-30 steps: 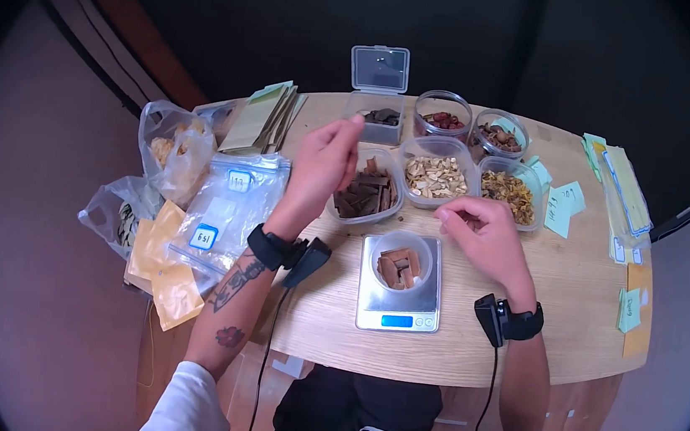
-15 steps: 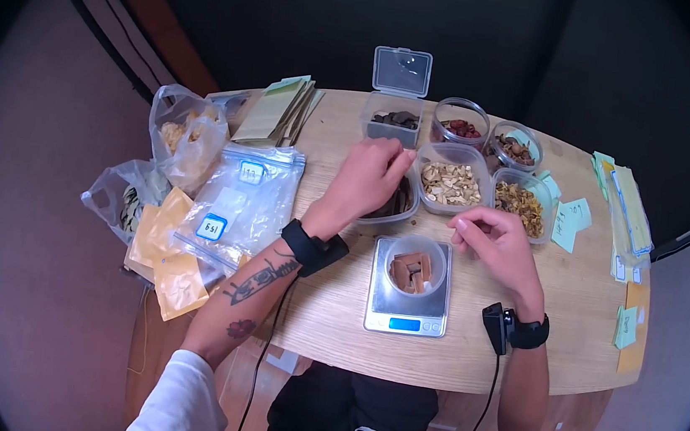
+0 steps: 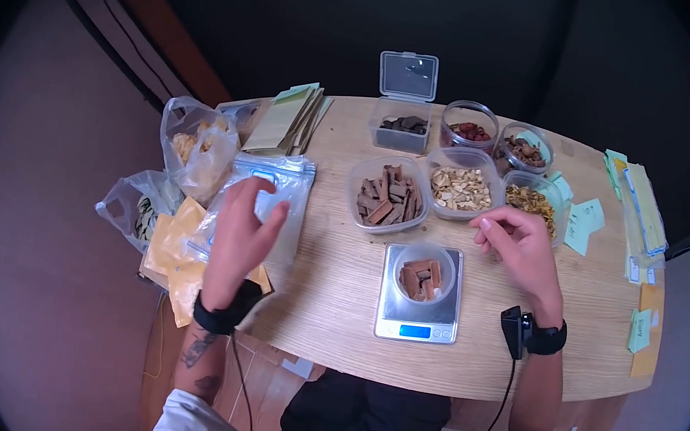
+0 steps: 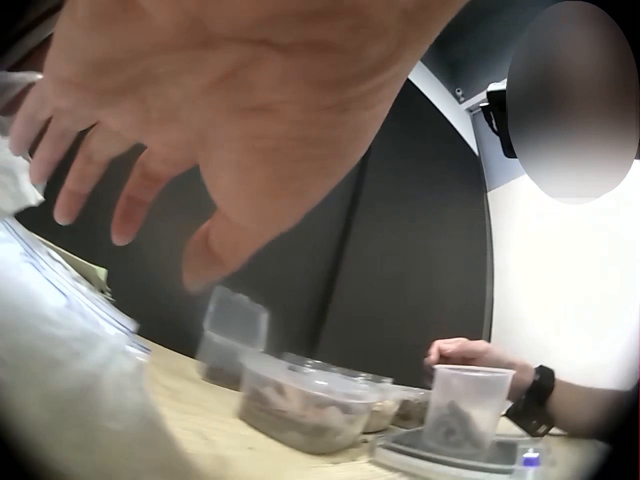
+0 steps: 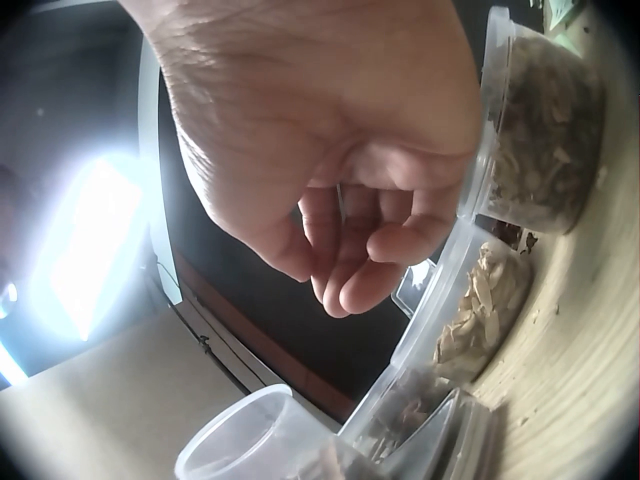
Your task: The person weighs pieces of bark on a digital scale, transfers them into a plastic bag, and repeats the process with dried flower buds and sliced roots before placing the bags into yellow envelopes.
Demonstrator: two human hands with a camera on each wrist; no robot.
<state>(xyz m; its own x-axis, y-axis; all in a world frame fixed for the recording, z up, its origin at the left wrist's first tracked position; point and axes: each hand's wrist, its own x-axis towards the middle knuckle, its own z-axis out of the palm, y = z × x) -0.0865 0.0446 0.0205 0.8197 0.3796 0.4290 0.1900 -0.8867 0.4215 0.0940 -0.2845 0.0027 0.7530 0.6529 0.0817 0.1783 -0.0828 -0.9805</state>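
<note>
My left hand (image 3: 243, 238) is in the air over the clear zip bags (image 3: 292, 201), holding nothing; the left wrist view shows its palm (image 4: 220, 120) bare and fingers apart. To the right of the scale, my right hand (image 3: 526, 251) hovers by the tub of yellow dried flowers (image 3: 529, 203), its fingers loosely curled; nothing shows between them in the right wrist view. A clear cup (image 4: 470, 400) with reddish-brown bark pieces (image 3: 420, 281) stands on the silver scale (image 3: 394, 309), whose display is lit. Behind it is a tub of brown bark strips (image 3: 389, 197).
Beside the bark tub stands one of pale chips (image 3: 459, 188). Further back are a lidded box of dark pieces (image 3: 405, 126) and round tubs of red (image 3: 470, 132) and brown (image 3: 525, 151) pieces. Paper envelopes (image 3: 283, 125) and plastic bags (image 3: 200, 150) lie left; notes and packets (image 3: 644, 213), right.
My left hand has gone from above the bark tub to the left, over the zip bags, and its fingers have spread. My right hand has stayed near its place beside the flower tub.
</note>
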